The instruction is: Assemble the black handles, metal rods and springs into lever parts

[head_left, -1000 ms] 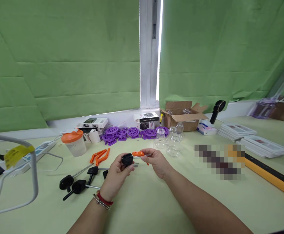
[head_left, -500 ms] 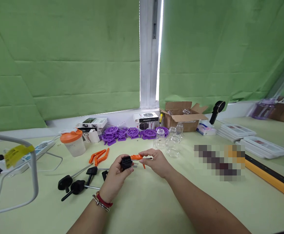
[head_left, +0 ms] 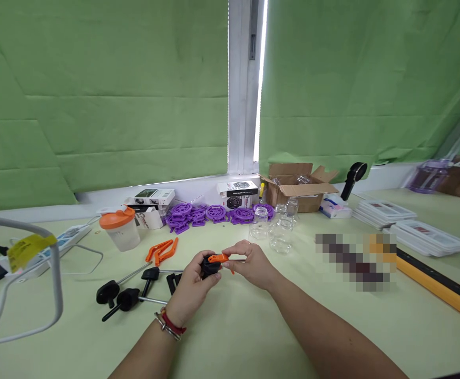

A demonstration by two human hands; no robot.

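Observation:
My left hand [head_left: 192, 288] is wrapped round a black knob-like part [head_left: 209, 265], holding it near the middle of the table. The fingers of my right hand [head_left: 250, 263] pinch an orange piece [head_left: 217, 258], which lies against the top of the black part. A thin metal rod sticks out to the right, partly behind my right fingers. Left of my hands lie black knobs with metal rods [head_left: 127, 299] and a small black bracket [head_left: 171, 284]. Orange V-shaped pieces [head_left: 162, 251] rest behind them.
Along the back stand an orange-lidded cup [head_left: 121, 231], purple round parts [head_left: 216, 213], clear glass-like pieces [head_left: 280, 245], and an open cardboard box [head_left: 301, 201]. A grey metal frame [head_left: 58, 284] rises at the left; a yellow-and-black bar [head_left: 439, 284] lies at the right.
The orange piece has moved left, from beside the black part to over it. Both hands are closer together, and the view has shifted slightly.

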